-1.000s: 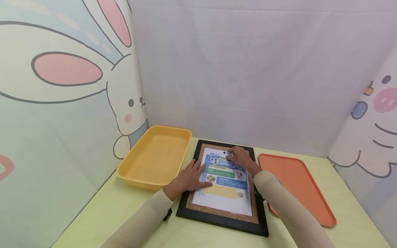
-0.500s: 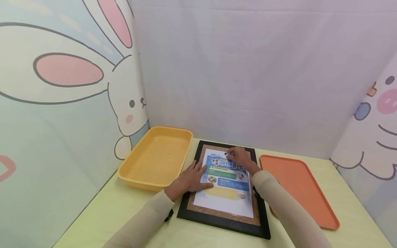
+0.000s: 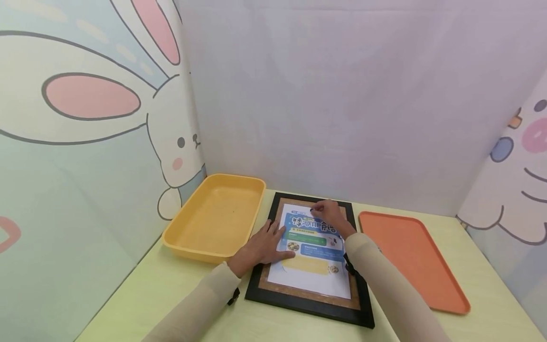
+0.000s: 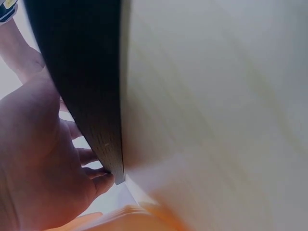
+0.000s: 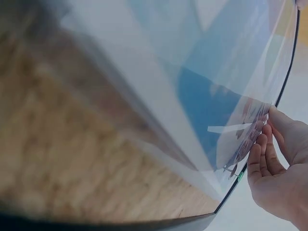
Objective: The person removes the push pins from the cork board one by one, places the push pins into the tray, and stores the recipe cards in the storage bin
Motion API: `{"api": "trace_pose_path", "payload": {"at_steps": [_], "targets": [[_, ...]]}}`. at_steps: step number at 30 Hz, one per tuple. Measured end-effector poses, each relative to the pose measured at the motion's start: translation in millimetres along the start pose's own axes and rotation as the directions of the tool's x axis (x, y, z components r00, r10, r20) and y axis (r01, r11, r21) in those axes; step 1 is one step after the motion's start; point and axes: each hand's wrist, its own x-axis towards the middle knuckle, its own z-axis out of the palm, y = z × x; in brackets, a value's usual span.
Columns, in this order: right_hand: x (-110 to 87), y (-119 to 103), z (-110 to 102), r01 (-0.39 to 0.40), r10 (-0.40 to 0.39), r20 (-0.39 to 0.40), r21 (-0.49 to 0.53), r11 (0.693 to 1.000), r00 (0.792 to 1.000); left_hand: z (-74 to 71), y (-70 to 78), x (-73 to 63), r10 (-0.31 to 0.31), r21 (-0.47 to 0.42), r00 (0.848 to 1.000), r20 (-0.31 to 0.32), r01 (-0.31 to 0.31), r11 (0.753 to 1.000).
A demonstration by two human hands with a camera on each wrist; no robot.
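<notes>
A printed poster (image 3: pixel 314 275) with blue, green and yellow blocks lies on a black-framed cork board (image 3: pixel 359 313) on the table. Its surface looks glossy and clear in the right wrist view. My left hand (image 3: pixel 262 244) rests on the poster's left side, fingers and thumb spread. At the poster's top edge my right hand (image 3: pixel 331 214) has its thumb and fingertips together at a small dark round thing (image 3: pixel 312 210), mostly covered; its kind is unclear. In the right wrist view a small green piece (image 5: pixel 241 175) shows near the board's far edge, beside the right hand (image 5: pixel 284 163).
A deep yellow tray (image 3: pixel 213 256) stands left of the board, close to its frame. On the right lies a flat orange tray (image 3: pixel 414 261), partly behind the right forearm. A pale curtain (image 3: pixel 325 95) closes off the back of the table.
My right fingertips have shifted slightly left onto the dark round thing, which showed uncovered beside them before. My left hand stays in place on the poster.
</notes>
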Motion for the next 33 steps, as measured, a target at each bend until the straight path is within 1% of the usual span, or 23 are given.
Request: {"api": "trace_pose_path", "payload": {"at_steps": [3, 12, 23, 28, 33], "targets": [[-0.5, 0.3, 0.5, -0.010, 0.010, -0.005, 0.007, 1.000, 1.000, 0.0, 0.7, 0.5, -0.002, 0.009, 1.000, 0.009, 0.002, 1.000], [0.5, -0.1, 2.3, -0.055, 0.056, -0.020, 0.064, 0.996, 0.998, -2.5, -0.6, 0.7, 0.007, 0.011, 1.000, 0.001, -0.008, 1.000], [-0.3, 2.5, 1.7, -0.042, 0.044, -0.023, 0.062, 0.997, 0.999, -1.6, -1.2, 0.5, 0.015, 0.001, 1.000, -0.006, -0.015, 1.000], [-1.4, 2.0, 0.5, -0.049, 0.049, -0.006, 0.065, 0.997, 0.999, -1.2, -1.4, -0.4, 0.013, -0.006, 1.000, -0.004, -0.013, 1.000], [-2.4, 1.4, 0.6, -0.064, 0.064, 0.000, 0.089, 0.994, 0.998, -1.3, -0.8, -1.5, 0.009, -0.006, 1.000, -0.002, -0.009, 1.000]]}}
